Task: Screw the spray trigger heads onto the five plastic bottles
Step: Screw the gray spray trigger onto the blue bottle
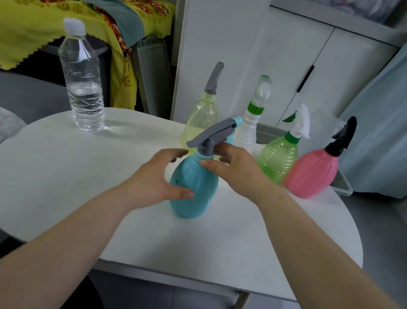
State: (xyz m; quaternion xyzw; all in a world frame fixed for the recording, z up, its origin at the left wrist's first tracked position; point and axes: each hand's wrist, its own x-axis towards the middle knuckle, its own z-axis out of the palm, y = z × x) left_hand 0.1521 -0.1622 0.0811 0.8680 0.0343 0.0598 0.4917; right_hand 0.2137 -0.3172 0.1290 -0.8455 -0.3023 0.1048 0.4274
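White oval table (50,166): 5 spray bottles upright on it, each with a head on its neck.

Blue bottle (193,190) stands at table centre, nearest the person. It is opaque, so its contents are not visible. Grey trigger head (214,133) sits on its neck, nozzle pointing away and to the right.

Left hand (156,177) wraps the blue bottle's body, thumb pressed on the front, fingers curled round the far side. Right hand (235,169) grasps the base of the grey trigger head, thumb at the collar, fingers curled behind.

Back row of 4, left to right:
- yellow bottle (201,122), translucent; cannot tell if it holds liquid
- white bottle (246,135), green collar
- green bottle (278,160), ribbed, translucent, white trigger
- pink bottle (314,175), opaque, black trigger, just beside the green one at the table's right edge

Water bottle (81,79) stands far left, well apart from the rest. It is clear, with a white cap on and water in its lower part. Grey tray (343,187) lies behind the pink bottle.
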